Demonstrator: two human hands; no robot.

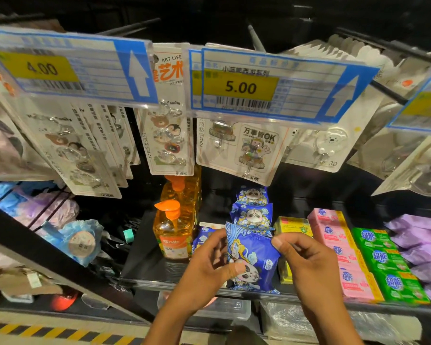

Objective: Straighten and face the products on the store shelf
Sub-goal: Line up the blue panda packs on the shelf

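The blue packet [253, 255] stands tilted at the shelf's [159, 286] front edge, near its middle. The left hand [207, 267] grips its left side, thumb pressed on the panda print; the right hand [306, 265] pinches its upper right edge. Two more packets [253, 216] line up behind it toward the back. Just left stand orange pump bottles [172, 235], one behind the other. To the right run a yellow box [292, 226], pink boxes [334, 235], green boxes [383, 260] and purple packs [418, 242]. Below the shelf sits a clear tub [224, 307], contents unclear. Above hang hook cards [167, 135] and a 5.00 tag [240, 87].
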